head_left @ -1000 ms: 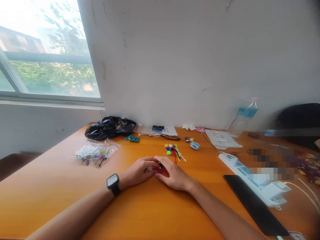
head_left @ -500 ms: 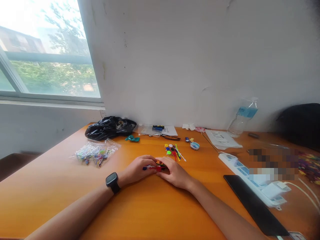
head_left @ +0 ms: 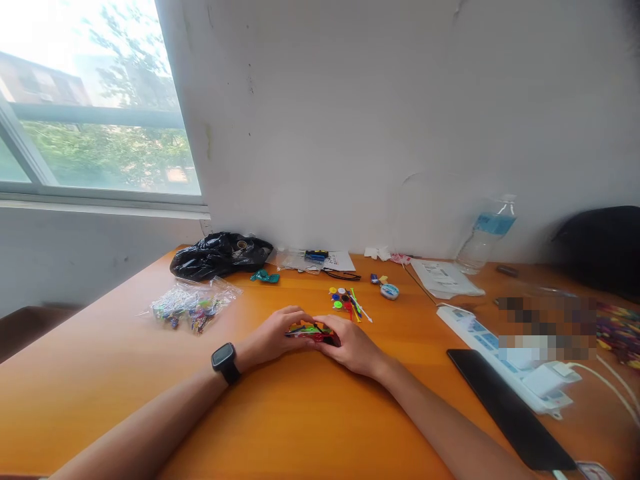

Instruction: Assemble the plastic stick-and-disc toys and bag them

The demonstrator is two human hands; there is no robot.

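Observation:
My left hand (head_left: 270, 339), below a wrist with a black watch (head_left: 225, 363), curls its fingers and thumb round one end of a small bunch of coloured plastic pieces (head_left: 311, 330). Green, red, blue and dark parts show in it. My right hand (head_left: 354, 345) closes on the other end, so the fingertips of both hands almost meet. Fingers hide much of the bunch, and its exact make-up is too small to tell. Just beyond the right hand lie loose coloured plastic sticks (head_left: 357, 308) and small round discs (head_left: 339, 306) on the wooden table (head_left: 280, 420).
Left of the hands lies a clear bag of colourful small parts (head_left: 190, 308), with a black plastic bag (head_left: 215, 257) behind it. A white power strip (head_left: 483, 340) and a dark flat slab (head_left: 510, 407) lie at the right. A water bottle (head_left: 483, 237) stands by the wall.
The held pieces have turned between my hands. More green and red now shows, and the blue end at the left fingers is less visible. The arms have barely moved.

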